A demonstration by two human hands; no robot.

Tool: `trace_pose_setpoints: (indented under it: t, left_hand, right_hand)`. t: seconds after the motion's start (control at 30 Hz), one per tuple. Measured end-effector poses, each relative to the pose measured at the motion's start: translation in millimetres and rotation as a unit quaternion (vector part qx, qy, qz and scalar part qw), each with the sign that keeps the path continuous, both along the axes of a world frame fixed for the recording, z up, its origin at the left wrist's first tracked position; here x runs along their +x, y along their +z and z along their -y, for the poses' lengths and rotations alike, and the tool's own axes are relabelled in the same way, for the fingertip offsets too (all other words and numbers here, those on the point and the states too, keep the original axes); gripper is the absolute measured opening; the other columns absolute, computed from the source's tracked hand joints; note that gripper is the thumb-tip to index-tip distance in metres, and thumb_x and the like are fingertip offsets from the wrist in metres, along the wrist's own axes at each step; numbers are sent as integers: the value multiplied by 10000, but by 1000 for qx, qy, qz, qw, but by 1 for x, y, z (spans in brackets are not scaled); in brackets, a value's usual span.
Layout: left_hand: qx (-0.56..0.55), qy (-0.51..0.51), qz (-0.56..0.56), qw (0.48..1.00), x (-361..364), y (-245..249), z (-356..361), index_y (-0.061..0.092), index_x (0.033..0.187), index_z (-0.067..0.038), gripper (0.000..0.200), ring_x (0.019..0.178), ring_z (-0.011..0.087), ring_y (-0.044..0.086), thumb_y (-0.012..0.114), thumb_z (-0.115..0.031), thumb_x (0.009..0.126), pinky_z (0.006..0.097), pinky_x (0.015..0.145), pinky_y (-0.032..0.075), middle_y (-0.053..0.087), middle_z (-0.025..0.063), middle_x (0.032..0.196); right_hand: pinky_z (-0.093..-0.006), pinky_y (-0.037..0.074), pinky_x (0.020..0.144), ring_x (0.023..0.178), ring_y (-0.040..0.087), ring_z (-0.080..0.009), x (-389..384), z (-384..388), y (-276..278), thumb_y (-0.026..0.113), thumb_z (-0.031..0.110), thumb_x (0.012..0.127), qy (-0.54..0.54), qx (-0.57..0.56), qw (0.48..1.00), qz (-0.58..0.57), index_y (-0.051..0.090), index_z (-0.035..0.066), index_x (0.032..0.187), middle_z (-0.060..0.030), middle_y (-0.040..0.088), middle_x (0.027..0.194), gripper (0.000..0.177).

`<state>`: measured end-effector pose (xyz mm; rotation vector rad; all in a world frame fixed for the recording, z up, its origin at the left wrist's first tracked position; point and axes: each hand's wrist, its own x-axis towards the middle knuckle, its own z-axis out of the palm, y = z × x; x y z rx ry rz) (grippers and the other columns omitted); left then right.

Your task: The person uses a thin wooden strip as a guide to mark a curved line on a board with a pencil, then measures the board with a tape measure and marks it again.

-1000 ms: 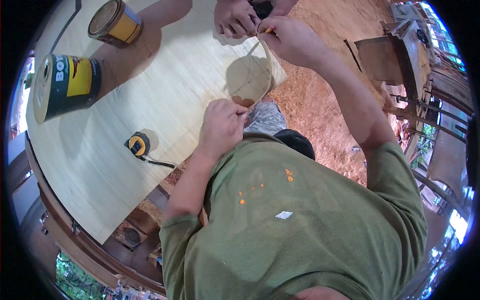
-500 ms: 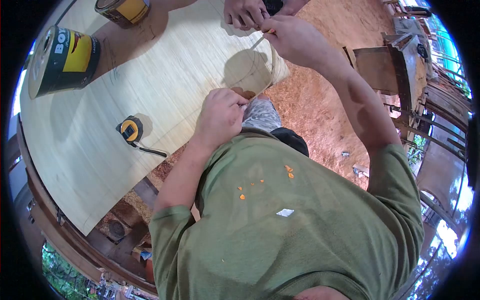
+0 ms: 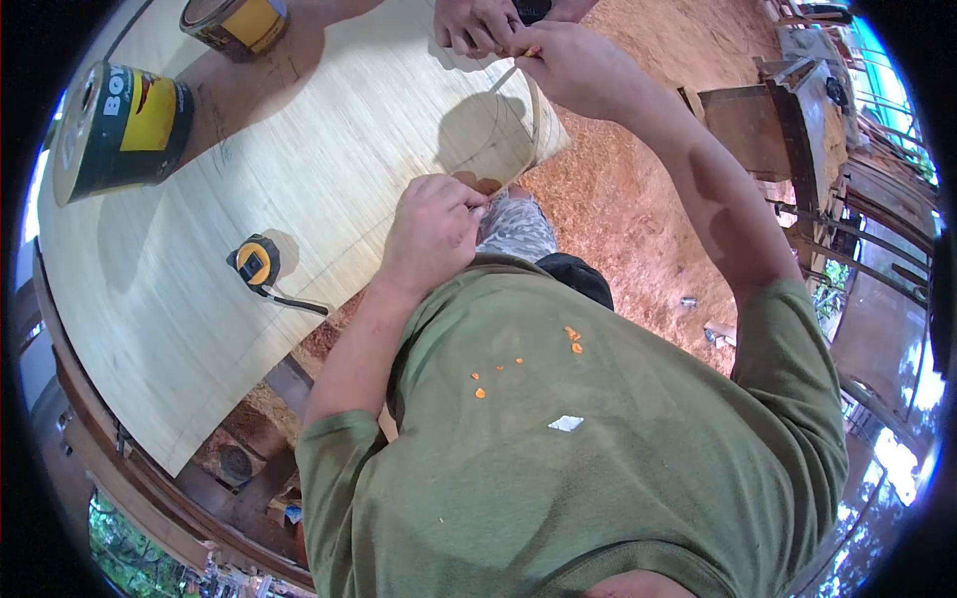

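A large pale wooden sheet [image 3: 329, 149] lies under both hands. At its near edge my left hand [image 3: 434, 224] is closed, pinching the lower end of a thin curved strip [image 3: 539, 120]. This strip bows round near the sheet's right corner. My right hand [image 3: 583, 75] is closed on a thin pencil [image 3: 532, 51], of which only a small red and yellow part shows, by the strip's upper end. Touching or close beside it are another person's hands [image 3: 478, 25], with a dark object partly hidden between them. A yellow and black tape measure [image 3: 256, 262] rests on the sheet.
Two cans, one dark green and yellow [image 3: 130, 130] and one brown and yellow [image 3: 235, 22], stand on the sheet's far left. Sawdust-covered ground [image 3: 648, 219] lies to the right. A wooden workbench [image 3: 748, 130] stands beyond it. Under the sheet is a dark wooden frame [image 3: 234, 498].
The sheet, cans and hands appear slightly shifted leftward in the view. Both of my hands keep nearly the same pose and hold.
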<state>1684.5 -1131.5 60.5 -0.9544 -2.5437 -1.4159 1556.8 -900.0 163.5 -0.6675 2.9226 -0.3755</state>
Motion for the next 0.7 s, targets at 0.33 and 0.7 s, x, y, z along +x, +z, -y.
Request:
trace_pose_setpoints:
  t: [0.33, 0.7]
  left_hand:
    - [7, -4, -34, 999, 0, -3, 2, 683, 844, -22, 101, 884, 278, 639, 741, -7, 762, 414, 851, 489, 649, 74, 888]
    - [12, -14, -42, 999, -1, -6, 3, 678, 828, -25, 92, 884, 266, 638, 744, -13, 765, 416, 847, 491, 640, 65, 891]
  right_hand:
    - [-478, 530, 842, 956, 673, -393, -2, 3, 4, 598, 218, 967, 13, 21, 1000, -12, 695, 51, 1102, -208, 704, 1012, 237]
    - [-493, 533, 782, 886, 664, -408, 7, 1, -3, 605, 184, 944, 79, 34, 996, -37, 646, 28, 967, -187, 689, 914, 163]
